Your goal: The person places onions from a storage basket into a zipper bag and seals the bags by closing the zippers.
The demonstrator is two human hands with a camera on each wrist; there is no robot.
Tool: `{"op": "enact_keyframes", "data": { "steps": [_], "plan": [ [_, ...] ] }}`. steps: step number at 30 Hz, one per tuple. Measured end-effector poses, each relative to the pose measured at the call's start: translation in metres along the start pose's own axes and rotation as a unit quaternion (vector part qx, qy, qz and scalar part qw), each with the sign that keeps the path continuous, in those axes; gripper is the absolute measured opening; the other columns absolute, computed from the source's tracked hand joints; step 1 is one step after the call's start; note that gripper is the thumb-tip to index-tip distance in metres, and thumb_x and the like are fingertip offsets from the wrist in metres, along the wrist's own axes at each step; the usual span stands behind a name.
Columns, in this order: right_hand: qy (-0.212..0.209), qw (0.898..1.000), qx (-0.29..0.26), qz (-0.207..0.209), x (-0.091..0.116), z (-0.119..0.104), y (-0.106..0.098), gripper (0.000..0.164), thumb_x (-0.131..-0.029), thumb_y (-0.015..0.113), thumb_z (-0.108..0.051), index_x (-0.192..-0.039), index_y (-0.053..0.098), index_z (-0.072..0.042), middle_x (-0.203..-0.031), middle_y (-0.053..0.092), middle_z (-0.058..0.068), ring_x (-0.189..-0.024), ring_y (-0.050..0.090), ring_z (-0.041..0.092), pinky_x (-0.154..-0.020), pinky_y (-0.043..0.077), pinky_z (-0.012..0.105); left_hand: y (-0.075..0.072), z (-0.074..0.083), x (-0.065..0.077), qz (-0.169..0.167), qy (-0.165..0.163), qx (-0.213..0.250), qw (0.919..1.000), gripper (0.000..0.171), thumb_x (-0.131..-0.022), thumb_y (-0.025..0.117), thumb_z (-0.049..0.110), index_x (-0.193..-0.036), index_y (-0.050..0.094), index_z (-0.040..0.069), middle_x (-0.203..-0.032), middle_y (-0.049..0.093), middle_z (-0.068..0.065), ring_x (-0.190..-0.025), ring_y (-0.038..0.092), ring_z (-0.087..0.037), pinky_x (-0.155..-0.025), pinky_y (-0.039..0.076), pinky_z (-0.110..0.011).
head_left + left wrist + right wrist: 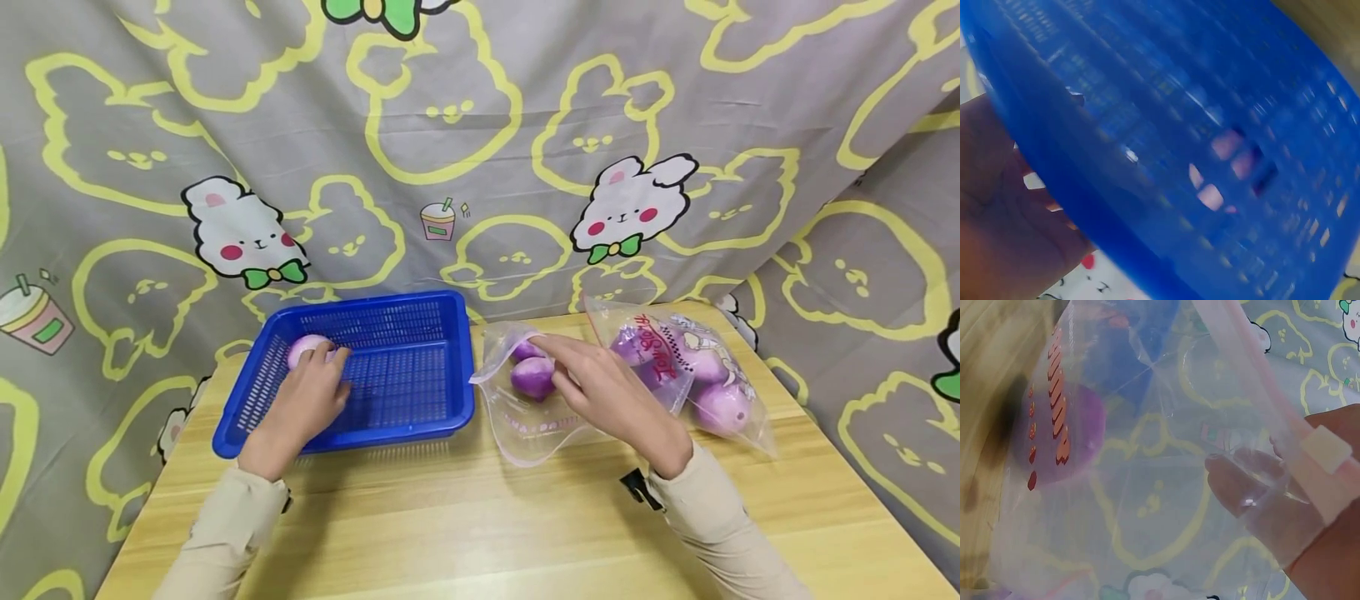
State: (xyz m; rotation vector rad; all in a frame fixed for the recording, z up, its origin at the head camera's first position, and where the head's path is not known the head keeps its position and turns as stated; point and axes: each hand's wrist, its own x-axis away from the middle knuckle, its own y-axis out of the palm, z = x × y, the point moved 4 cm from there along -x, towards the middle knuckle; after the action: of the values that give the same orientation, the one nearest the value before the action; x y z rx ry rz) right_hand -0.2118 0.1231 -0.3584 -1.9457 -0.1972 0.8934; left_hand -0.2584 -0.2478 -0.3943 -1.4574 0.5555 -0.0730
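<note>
In the head view my left hand (311, 396) reaches over the front rim into a blue plastic basket (427, 429). Its fingers lie loosely against a round pale-purple onion-like item (302, 350) at the basket's left, with the thumb apart from it. The left wrist view looks through the basket mesh, which hides the fingertips. My right hand (607, 387) pinches the mouth edge of a clear zip bag (536, 437); in the right wrist view its thumb shows through the plastic beside the white slider (1327, 449). Dark-purple onion-like items (532, 377) lie inside that bag.
Right of the hand, a second clear bag with red print (660, 350) holds several purple round items (722, 408). Both bags and the basket stand on a wooden table (450, 517), along its back edge. A patterned grey curtain (480, 275) hangs right behind them.
</note>
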Motion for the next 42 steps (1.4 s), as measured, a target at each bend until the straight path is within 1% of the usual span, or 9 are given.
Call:
{"op": "enact_keyframes", "data": {
  "steps": [8, 12, 20, 26, 30, 33, 36, 39, 42],
  "plan": [
    [0.003, 1.0, -0.002, 0.0, 0.001, 0.002, 0.001, 0.041, -0.094, 0.055, -0.008, -0.134, 0.062, -0.008, -0.127, 0.066, 0.012, -0.105, 0.067, 0.022, -0.079, 0.057, 0.041, 0.011, -0.034, -0.009, -0.064, -0.035, -0.008, 0.9973, 0.045, -0.085, 0.071, 0.004, -0.125, 0.053, -0.009, -0.123, 0.049, -0.038, -0.11, 0.05, -0.058, -0.088, 0.045, -0.067],
    [-0.001, 1.0, -0.004, 0.001, 0.001, 0.002, 0.0, 0.041, -0.094, 0.055, -0.007, -0.134, 0.062, -0.008, -0.127, 0.067, 0.012, -0.101, 0.066, 0.02, -0.08, 0.057, 0.04, 0.017, -0.046, -0.012, -0.099, -0.049, 0.003, 0.9938, 0.049, -0.085, 0.072, 0.006, -0.127, 0.051, -0.008, -0.125, 0.045, -0.039, -0.106, 0.049, -0.06, -0.086, 0.045, -0.069],
    [0.001, 1.0, -0.004, -0.003, 0.004, 0.002, 0.001, 0.041, -0.094, 0.055, -0.008, -0.134, 0.061, -0.007, -0.128, 0.066, 0.012, -0.109, 0.066, 0.024, -0.087, 0.056, 0.044, 0.033, -0.07, -0.014, -0.166, -0.081, 0.03, 0.9822, 0.064, -0.084, 0.068, 0.005, -0.139, 0.038, -0.009, -0.133, 0.033, -0.041, -0.115, 0.04, -0.067, -0.093, 0.038, -0.074],
    [0.007, 1.0, -0.009, -0.005, 0.003, 0.001, 0.002, 0.041, -0.095, 0.054, -0.008, -0.135, 0.061, -0.008, -0.128, 0.066, 0.011, -0.104, 0.066, 0.02, -0.086, 0.056, 0.042, 0.039, -0.083, -0.013, -0.175, -0.111, 0.042, 0.9774, 0.065, -0.083, 0.068, 0.007, -0.139, 0.038, -0.01, -0.132, 0.033, -0.041, -0.115, 0.038, -0.067, -0.091, 0.038, -0.075],
    [0.01, 1.0, -0.012, -0.005, 0.002, 0.001, 0.003, 0.04, -0.095, 0.055, -0.007, -0.135, 0.061, -0.007, -0.129, 0.066, 0.012, -0.115, 0.064, 0.024, -0.096, 0.052, 0.045, 0.039, -0.088, -0.013, -0.166, -0.13, 0.043, 0.9765, 0.064, -0.086, 0.069, 0.014, -0.136, 0.037, -0.009, -0.124, 0.032, -0.043, -0.112, 0.04, -0.066, -0.086, 0.041, -0.074],
    [0.01, 1.0, -0.01, -0.005, 0.002, 0.0, 0.003, 0.041, -0.094, 0.055, -0.007, -0.135, 0.061, -0.007, -0.13, 0.065, 0.012, -0.12, 0.062, 0.026, -0.107, 0.043, 0.046, 0.039, -0.089, -0.014, -0.17, -0.134, 0.049, 0.9751, 0.063, -0.087, 0.071, 0.018, -0.134, 0.037, -0.008, -0.122, 0.034, -0.044, -0.111, 0.041, -0.066, -0.086, 0.041, -0.074],
    [0.003, 1.0, -0.005, -0.002, 0.003, -0.001, 0.004, 0.041, -0.094, 0.055, -0.007, -0.135, 0.06, -0.006, -0.13, 0.065, 0.012, -0.121, 0.061, 0.026, -0.119, 0.023, 0.046, 0.039, -0.086, -0.015, -0.172, -0.115, 0.064, 0.9764, 0.057, -0.086, 0.072, 0.019, -0.129, 0.044, -0.005, -0.124, 0.042, -0.041, -0.111, 0.044, -0.062, -0.09, 0.039, -0.071],
    [-0.009, 1.0, 0.002, 0.007, 0.002, -0.001, 0.005, 0.041, -0.094, 0.055, -0.006, -0.134, 0.06, -0.005, -0.128, 0.066, 0.013, -0.12, 0.062, 0.027, -0.123, 0.004, 0.046, 0.037, -0.08, -0.02, -0.173, -0.087, 0.068, 0.9787, 0.046, -0.082, 0.074, 0.016, -0.117, 0.051, -0.002, -0.117, 0.054, -0.034, -0.103, 0.051, -0.056, -0.088, 0.041, -0.065],
    [-0.01, 1.0, 0.002, 0.015, 0.001, 0.0, 0.005, 0.041, -0.093, 0.054, -0.006, -0.134, 0.061, -0.004, -0.126, 0.067, 0.013, -0.118, 0.064, 0.027, -0.123, -0.001, 0.044, 0.036, -0.074, -0.021, -0.193, -0.085, 0.056, 0.9759, 0.046, -0.079, 0.073, 0.013, -0.117, 0.052, -0.004, -0.115, 0.053, -0.033, -0.101, 0.049, -0.058, -0.084, 0.043, -0.066]
  ]
}}
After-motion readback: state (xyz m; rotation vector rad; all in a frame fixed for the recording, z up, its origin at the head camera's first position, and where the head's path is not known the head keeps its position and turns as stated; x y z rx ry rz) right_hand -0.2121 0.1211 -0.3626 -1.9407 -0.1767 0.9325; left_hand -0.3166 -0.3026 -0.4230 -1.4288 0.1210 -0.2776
